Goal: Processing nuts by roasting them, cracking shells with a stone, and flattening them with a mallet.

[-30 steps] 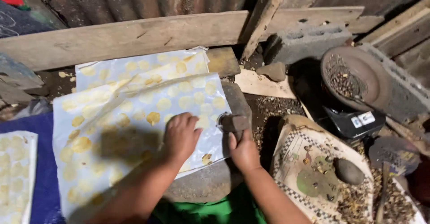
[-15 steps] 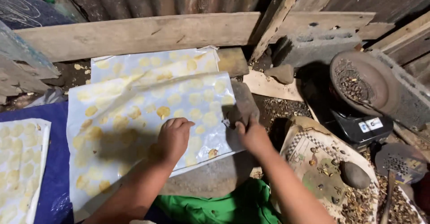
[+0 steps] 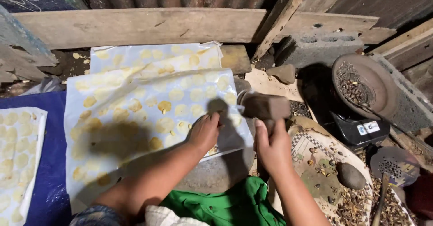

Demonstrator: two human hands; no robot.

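Observation:
My left hand [image 3: 205, 131] presses down on a white plastic sheet [image 3: 135, 117] dotted with flattened yellow discs, near the sheet's lower right corner. My right hand [image 3: 272, 147] grips the handle of a wooden mallet [image 3: 265, 106], whose blocky head is raised above the sheet's right edge. The sheet lies over a flat grey stone [image 3: 216, 174]. A second dotted sheet [image 3: 149, 54] lies behind the first.
Another dotted sheet [image 3: 18, 153] rests on blue cloth [image 3: 49, 163] at the left. A wooden plank [image 3: 135, 27] runs along the back. On the right are a round dish of dark bits [image 3: 361, 86], a black scale [image 3: 361, 126], a smooth stone [image 3: 349, 175] and a concrete block [image 3: 320, 45].
My right hand has lifted the mallet up and to the right, off the sheet's edge. My left hand slid rightward toward the sheet's corner. The camera tilted slightly.

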